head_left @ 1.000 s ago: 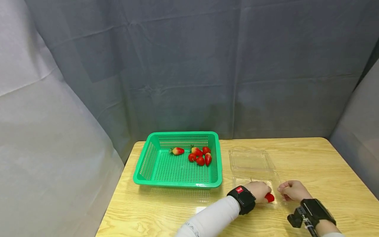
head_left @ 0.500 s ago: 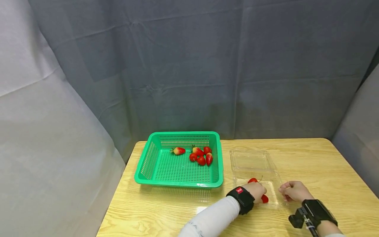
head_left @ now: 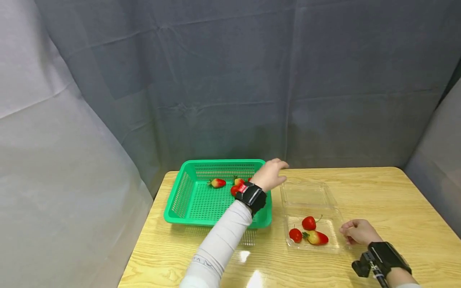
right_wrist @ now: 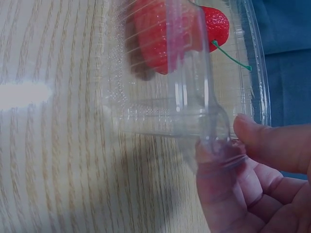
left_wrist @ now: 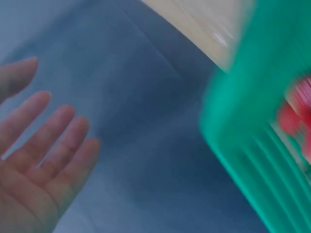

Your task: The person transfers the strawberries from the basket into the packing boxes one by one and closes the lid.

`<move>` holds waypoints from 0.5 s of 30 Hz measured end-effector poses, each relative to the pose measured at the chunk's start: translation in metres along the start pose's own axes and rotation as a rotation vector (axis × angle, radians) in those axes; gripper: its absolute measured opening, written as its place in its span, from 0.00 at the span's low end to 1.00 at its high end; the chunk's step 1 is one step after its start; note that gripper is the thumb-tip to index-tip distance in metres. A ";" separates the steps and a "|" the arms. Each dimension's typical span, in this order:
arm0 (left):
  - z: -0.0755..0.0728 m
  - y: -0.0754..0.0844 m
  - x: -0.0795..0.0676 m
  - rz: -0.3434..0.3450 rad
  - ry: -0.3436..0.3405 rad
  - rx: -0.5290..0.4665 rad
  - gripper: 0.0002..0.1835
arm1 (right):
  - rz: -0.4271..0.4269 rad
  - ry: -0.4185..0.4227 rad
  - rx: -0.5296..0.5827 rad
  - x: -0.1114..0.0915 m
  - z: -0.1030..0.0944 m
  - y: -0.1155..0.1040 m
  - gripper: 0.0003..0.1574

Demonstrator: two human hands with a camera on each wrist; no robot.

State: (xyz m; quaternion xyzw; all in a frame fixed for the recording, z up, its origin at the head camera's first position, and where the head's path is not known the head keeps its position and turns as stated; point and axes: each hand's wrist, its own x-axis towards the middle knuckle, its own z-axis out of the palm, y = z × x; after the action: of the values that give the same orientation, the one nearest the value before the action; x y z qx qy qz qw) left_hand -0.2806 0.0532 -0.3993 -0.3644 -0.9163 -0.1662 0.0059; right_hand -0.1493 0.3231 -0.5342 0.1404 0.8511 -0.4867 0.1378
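My left hand (head_left: 269,175) is over the right rim of the green plastic basket (head_left: 216,224). In the left wrist view its fingers (left_wrist: 63,131) are spread and hold nothing. At the right, my right hand (head_left: 358,232) pinches the edge of a clear plastic clamshell box (right_wrist: 184,102) between thumb and fingers. Inside the box lie a yellow-red strawberry (head_left: 317,238), a red fruit with a thin green stem (head_left: 309,223) and a small round red fruit (head_left: 295,235). One strawberry (head_left: 217,183) lies apart in the basket; others there are partly hidden by my left wrist.
The box's clear lid (head_left: 304,194) lies folded back behind its tray. A wooden table (head_left: 389,208) carries basket and box, with grey cloth (head_left: 216,100) hung behind and at the sides. The basket's near corner stands close to the box's left side.
My left hand put the strawberry down in the box, let go, and moved up and left to the basket. My right hand stays at the box's edge.
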 end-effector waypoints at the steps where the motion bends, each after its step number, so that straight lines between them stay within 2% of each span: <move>1: -0.002 -0.012 0.001 -0.041 0.014 -0.002 0.19 | -0.003 0.000 -0.002 -0.001 0.000 0.000 0.11; 3: -0.001 -0.037 0.001 -0.129 0.000 -0.006 0.18 | 0.000 -0.002 0.001 -0.001 -0.001 -0.001 0.11; 5: 0.008 -0.060 0.001 -0.197 -0.038 0.006 0.18 | 0.005 0.002 0.005 0.000 -0.001 0.000 0.12; 8: 0.028 -0.086 -0.002 -0.250 -0.125 0.048 0.17 | 0.007 0.006 0.007 0.000 -0.001 0.001 0.12; 10: 0.042 -0.097 -0.006 -0.265 -0.189 0.055 0.15 | 0.013 0.008 0.005 0.000 -0.001 0.002 0.12; 12: 0.052 -0.101 -0.011 -0.283 -0.240 0.040 0.13 | 0.016 0.007 0.003 0.000 -0.001 0.002 0.12; 15: 0.065 -0.107 -0.019 -0.280 -0.257 0.055 0.10 | 0.020 0.011 0.001 -0.002 -0.001 0.001 0.11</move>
State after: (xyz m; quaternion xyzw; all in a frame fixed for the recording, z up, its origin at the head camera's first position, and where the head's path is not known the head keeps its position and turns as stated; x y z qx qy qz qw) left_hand -0.3309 -0.0125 -0.4950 -0.2515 -0.9554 -0.0924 -0.1244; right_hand -0.1473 0.3241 -0.5344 0.1516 0.8502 -0.4849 0.1381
